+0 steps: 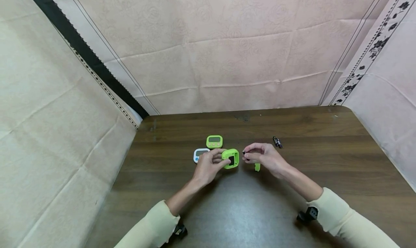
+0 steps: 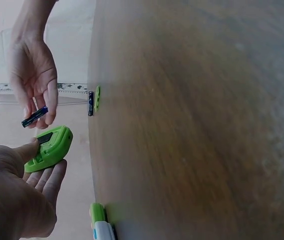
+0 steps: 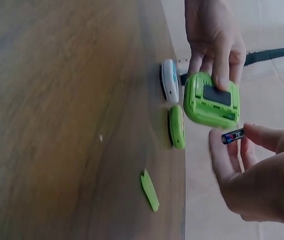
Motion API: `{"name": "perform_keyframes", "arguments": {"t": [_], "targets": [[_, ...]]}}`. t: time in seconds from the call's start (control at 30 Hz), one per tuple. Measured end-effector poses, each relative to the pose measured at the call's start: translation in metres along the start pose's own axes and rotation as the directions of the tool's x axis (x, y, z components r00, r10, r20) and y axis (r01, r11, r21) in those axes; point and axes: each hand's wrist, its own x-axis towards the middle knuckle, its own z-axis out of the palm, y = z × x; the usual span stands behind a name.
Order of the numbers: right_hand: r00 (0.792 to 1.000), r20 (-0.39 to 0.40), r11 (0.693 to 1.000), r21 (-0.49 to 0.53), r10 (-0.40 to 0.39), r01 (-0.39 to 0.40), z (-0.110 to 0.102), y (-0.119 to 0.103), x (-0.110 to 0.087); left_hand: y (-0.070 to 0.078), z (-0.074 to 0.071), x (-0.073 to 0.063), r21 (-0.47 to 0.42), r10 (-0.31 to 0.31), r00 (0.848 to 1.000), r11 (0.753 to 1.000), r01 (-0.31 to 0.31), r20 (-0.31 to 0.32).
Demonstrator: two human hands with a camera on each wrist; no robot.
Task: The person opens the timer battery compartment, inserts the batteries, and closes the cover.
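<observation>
My left hand [image 1: 205,168] grips a green digital timer [image 1: 235,153] between thumb and fingers, its back turned up. A black rectangular pad [image 3: 216,95] sits on that back, beside an uncovered battery slot with a metal spring at one end. Just right of the timer, my right hand [image 1: 269,159] pinches a small dark battery [image 3: 233,136] between thumb and fingertips. In the right wrist view the battery is close to the timer's edge, apart from it. The green battery cover [image 1: 257,167] lies on the table below the right hand.
A second green timer [image 1: 214,140] and a white timer [image 1: 197,154] lie on the wooden table [image 1: 208,212] beside and behind the left hand. Two batteries [image 1: 277,142] lie together behind the right hand. Cloth [image 1: 227,60] hangs round the table's far edge and sides.
</observation>
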Motion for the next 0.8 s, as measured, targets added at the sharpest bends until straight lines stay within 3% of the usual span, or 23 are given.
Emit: {"name": "perform_keyframes", "arguments": {"t": [0.27, 0.8], "targets": [[0.998, -0.064, 0.998, -0.061, 0.006, -0.01, 0.009, 0.004, 0.0, 0.001, 0.003, 0.001, -0.001, -0.001, 1.0, 1.0, 0.001, -0.012], [0.99, -0.124, 0.998, 0.041, 0.06, -0.056, 0.02, 0.007, 0.002, 0.002, 0.007, 0.003, -0.025, -0.001, 1.0, 1.0, 0.0, -0.015]]}}
